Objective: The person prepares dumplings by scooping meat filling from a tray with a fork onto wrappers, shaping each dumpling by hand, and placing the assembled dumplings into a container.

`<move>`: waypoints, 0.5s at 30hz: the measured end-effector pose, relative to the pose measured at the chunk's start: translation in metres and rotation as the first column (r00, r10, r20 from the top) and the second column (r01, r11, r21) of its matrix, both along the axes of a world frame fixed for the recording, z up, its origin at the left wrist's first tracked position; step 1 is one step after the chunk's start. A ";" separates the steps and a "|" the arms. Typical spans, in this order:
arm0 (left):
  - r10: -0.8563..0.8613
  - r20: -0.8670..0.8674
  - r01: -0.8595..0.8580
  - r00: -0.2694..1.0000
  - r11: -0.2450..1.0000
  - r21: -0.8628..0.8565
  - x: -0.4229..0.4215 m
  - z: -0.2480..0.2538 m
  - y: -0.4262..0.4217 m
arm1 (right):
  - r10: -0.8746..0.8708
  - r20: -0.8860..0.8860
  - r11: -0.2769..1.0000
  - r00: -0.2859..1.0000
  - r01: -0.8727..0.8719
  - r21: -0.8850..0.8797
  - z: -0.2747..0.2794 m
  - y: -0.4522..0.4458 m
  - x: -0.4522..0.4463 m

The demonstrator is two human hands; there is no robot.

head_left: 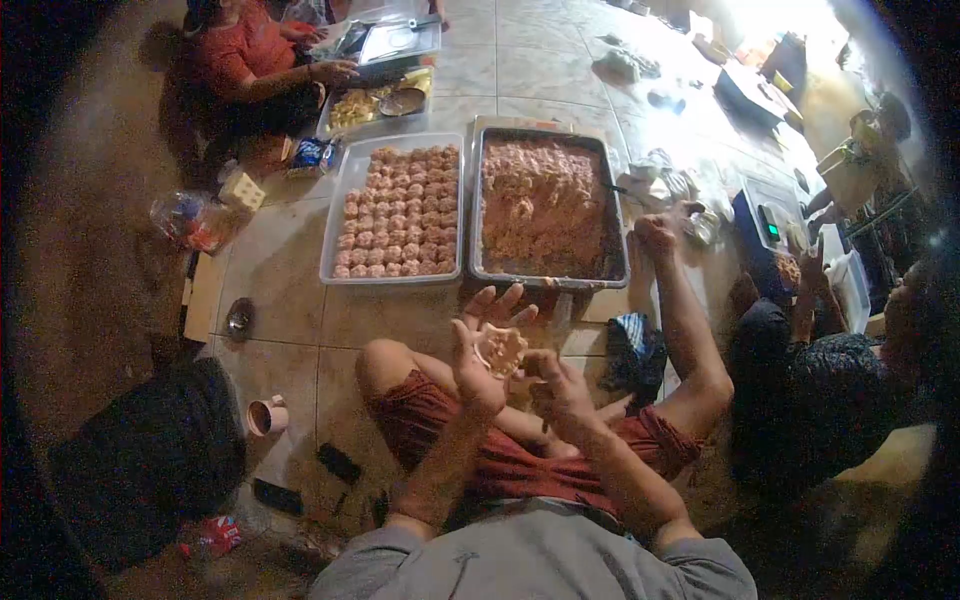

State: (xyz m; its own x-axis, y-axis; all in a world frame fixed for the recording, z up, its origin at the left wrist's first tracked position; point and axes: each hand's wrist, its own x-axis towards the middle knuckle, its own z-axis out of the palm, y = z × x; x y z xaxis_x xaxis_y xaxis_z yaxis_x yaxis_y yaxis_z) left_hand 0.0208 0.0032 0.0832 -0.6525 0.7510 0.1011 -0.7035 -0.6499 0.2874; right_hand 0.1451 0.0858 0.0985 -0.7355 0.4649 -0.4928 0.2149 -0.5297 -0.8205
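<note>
The left hand is turned palm up with its fingers spread, a flat, ragged-edged patty lying across palm and finger bases. The right hand is close by the patty's right edge, its fingers bent inward; the view is too soft to tell whether they pinch that edge or stop just short of it.

Both hands work above the lap, over the red shorts. The left fingertips come up near the front rim of the dark tray, which is heaped with minced mixture. Close along its left wall stands a translucent tub of rolled balls, with only a narrow slot between the two rims. A thin dark handle juts over the tray's right rim.

On the right, the outstretched leg bounds the space, with a black plastic bag inside it. On the left there is more room: floor tile runs from the bent knee out to the mug and a small round dish.
</note>
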 end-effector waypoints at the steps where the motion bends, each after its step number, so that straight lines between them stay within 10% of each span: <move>1: 0.080 -0.071 -0.088 0.994 0.988 -0.126 0.005 -0.003 0.003 | -0.013 -0.077 0.995 0.997 0.006 -0.095 -0.009 -0.005 0.001; 4: 0.147 -0.170 -0.178 0.974 0.967 -0.181 0.012 0.015 0.001 | -0.129 -0.187 0.991 0.974 0.118 -0.065 0.003 -0.015 -0.013; 8: -0.019 0.144 0.002 0.989 0.993 0.117 0.012 0.037 -0.019 | 0.044 -0.219 0.997 0.975 -0.055 -0.046 0.037 0.013 -0.002; 10: -0.326 0.015 0.323 0.945 0.930 -0.176 -0.006 -0.020 -0.015 | 0.387 -0.026 0.847 0.922 -0.344 0.406 0.064 0.029 -0.013; 15: -0.576 0.037 0.540 0.816 0.739 -0.403 0.006 -0.093 -0.025 | 0.487 0.293 0.695 0.823 -0.569 0.439 0.063 0.052 -0.028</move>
